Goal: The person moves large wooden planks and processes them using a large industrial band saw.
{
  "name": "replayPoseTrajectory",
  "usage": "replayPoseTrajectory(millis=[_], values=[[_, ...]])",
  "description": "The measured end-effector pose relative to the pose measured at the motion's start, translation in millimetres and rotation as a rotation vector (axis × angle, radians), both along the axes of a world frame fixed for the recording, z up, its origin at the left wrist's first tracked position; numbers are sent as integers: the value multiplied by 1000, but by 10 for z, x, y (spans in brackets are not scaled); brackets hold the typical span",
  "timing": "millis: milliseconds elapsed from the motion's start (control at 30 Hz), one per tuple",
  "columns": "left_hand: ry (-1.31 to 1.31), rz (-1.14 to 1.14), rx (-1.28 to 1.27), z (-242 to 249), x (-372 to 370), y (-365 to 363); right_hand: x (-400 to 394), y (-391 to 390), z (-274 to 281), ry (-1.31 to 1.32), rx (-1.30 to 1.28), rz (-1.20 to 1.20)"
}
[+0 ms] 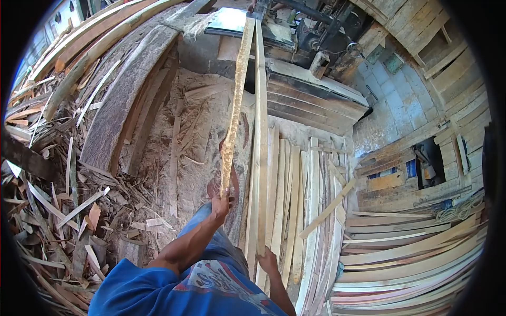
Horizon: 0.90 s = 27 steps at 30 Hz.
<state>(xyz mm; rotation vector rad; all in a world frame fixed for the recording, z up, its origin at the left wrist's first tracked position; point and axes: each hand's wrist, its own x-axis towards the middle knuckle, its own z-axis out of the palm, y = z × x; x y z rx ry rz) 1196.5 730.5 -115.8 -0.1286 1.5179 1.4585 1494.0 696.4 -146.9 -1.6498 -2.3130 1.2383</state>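
My left hand [220,204] is closed around the near end of a narrow wood strip [238,95] with a rough, mottled face. My right hand [268,260] grips a longer, paler plank [261,137] lower down, close to my right side. Both pieces stretch away from me and come close together at their far ends, which lie at a metal machine table [229,22]. My right fingers are partly hidden by the plank and the hand itself.
Scrap wood and offcuts [100,210] heap up on the left beside a thick slab [126,89]. Sawn boards [287,195] lie to my right, with more stacked boards [406,253] beyond. Machinery [316,37] stands ahead, and sawdust [195,131] covers the floor.
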Motion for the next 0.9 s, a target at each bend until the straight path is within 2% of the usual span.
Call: replayPoseTrajectory(millis=[33, 100, 133, 200, 267, 300, 367, 400, 433, 500, 600, 733, 767, 800, 833, 867, 900], values=[[23, 10, 9, -55, -28, 53, 60, 67, 67, -7, -9, -7], [39, 17, 12, -114, -104, 219, 112, 193, 207, -130, -283, -8], [32, 19, -8, -72, -171, 368, 119, 240, 104, -135, -287, -11], [24, 7, -37, -7, -409, 704, 187, 165, -163, 80, -612, -188], [83, -21, -81, 14, -731, 1126, 159, 115, -294, -52, -749, -136], [111, -53, -69, -131, -947, 1340, 100, 40, -291, -12, -745, -209], [87, -53, -79, -57, -1405, 1883, -51, -5, -236, 27, -735, -330], [62, -40, -90, -4, -1661, 2178, -101, 55, -176, -8, -735, -363], [71, -30, 20, 25, -1921, 2450, -196, 89, -84, -53, -739, -397], [78, -57, 3, 21, -2525, 3072, -348, 168, 31, -151, -747, -456], [133, -29, -15, -162, -3426, 4023, -485, 221, 192, -267, -764, -535], [112, -139, 156, -341, -4511, 5082, -487, 93, 369, -356, -771, -608], [584, -225, 82, -292, -4743, 5246, -423, -49, 405, -366, -769, -619], [1071, -170, -83, -56, -4803, 5414, -318, -298, 375, -364, -764, -615], [1171, -67, -134, 89, -4663, 5479, -184, -563, 353, -352, -746, -582], [1242, -19, -142, -229, -4684, 5606, 59, -905, 218, -332, -711, -528], [865, -86, 6, 95, -4261, 5447, -17, -1067, 325, -302, -703, -512]])
